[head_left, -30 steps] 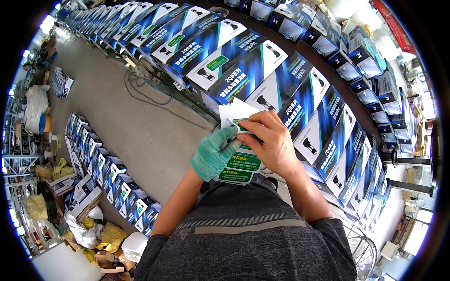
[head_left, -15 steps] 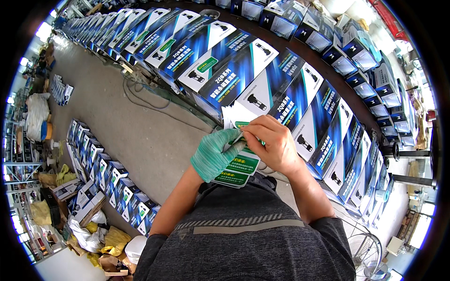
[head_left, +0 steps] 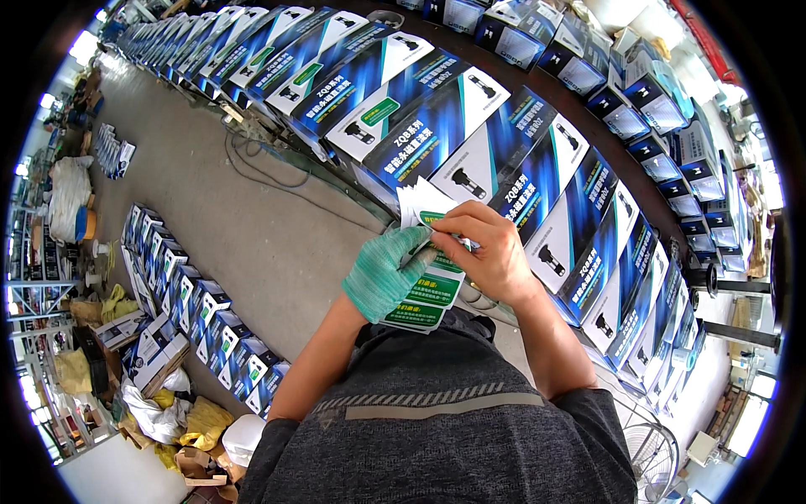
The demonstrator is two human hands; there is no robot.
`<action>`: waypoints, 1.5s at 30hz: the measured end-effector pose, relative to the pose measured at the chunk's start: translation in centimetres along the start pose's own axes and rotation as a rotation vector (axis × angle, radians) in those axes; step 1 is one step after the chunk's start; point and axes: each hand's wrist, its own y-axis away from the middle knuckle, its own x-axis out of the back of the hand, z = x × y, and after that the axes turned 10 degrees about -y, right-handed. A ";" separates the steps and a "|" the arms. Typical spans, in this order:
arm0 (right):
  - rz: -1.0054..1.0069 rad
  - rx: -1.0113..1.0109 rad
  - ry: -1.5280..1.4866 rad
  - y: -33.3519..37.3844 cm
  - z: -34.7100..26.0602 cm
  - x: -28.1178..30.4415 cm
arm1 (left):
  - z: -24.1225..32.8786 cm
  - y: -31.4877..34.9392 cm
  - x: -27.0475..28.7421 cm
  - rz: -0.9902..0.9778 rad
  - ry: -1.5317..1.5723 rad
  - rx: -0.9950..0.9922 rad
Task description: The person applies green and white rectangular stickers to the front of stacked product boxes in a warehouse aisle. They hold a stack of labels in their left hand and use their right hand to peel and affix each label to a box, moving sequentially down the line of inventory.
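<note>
In my left hand (head_left: 384, 269), which wears a green knit glove, is a stack of green-and-white sticker sheets (head_left: 420, 312). The sheets hang below the glove, and white paper edges stick out above it. My bare right hand (head_left: 487, 252) pinches the edge of a green sticker (head_left: 431, 217) at the top of the stack, thumb and forefinger together. Both hands meet in front of my body. Just beyond them lies a row of blue, white and black printed cartons (head_left: 466, 181). One nearby carton bears a green sticker (head_left: 382, 112) on its white part.
Another line of cartons (head_left: 617, 109) stands beyond a dark strip at the right. More cartons (head_left: 197, 302) sit on the grey floor at the left, near yellow and white bags (head_left: 206, 422). Cables (head_left: 260, 172) trail by the row. A fan (head_left: 651, 458) stands at lower right.
The view has shifted slightly. Both hands keep their hold at the stack, and the right fingers have moved a little along the top sticker's edge.
</note>
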 end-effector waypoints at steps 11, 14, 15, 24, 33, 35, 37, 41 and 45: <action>0.164 -0.460 -0.303 -0.5 1.6 0.4 | -0.7 0.6 0.2 -0.019 0.068 0.112; 0.375 -0.603 -0.673 -1.1 2.4 2.2 | -3.4 1.0 1.2 -0.005 0.044 0.193; 0.414 -0.556 -0.732 -1.1 3.6 3.3 | -4.5 1.3 1.3 0.020 0.111 0.255; 0.316 -0.022 0.220 -3.4 11.4 7.0 | -11.4 6.1 3.1 0.312 0.346 0.439; 0.145 0.166 0.492 -4.5 17.4 6.6 | -10.8 7.5 3.2 0.365 0.459 0.475; 0.062 0.194 0.571 -4.5 17.7 6.7 | -10.5 7.6 3.3 0.369 0.455 0.481; -0.032 0.133 0.671 -4.1 16.8 7.1 | -10.5 7.8 3.4 0.381 0.443 0.482; -0.264 0.024 0.835 -2.9 14.7 8.7 | -10.6 8.0 3.4 0.405 0.448 0.472; -0.499 -0.049 0.873 -3.0 17.1 9.4 | -10.3 7.4 3.5 0.393 0.455 0.480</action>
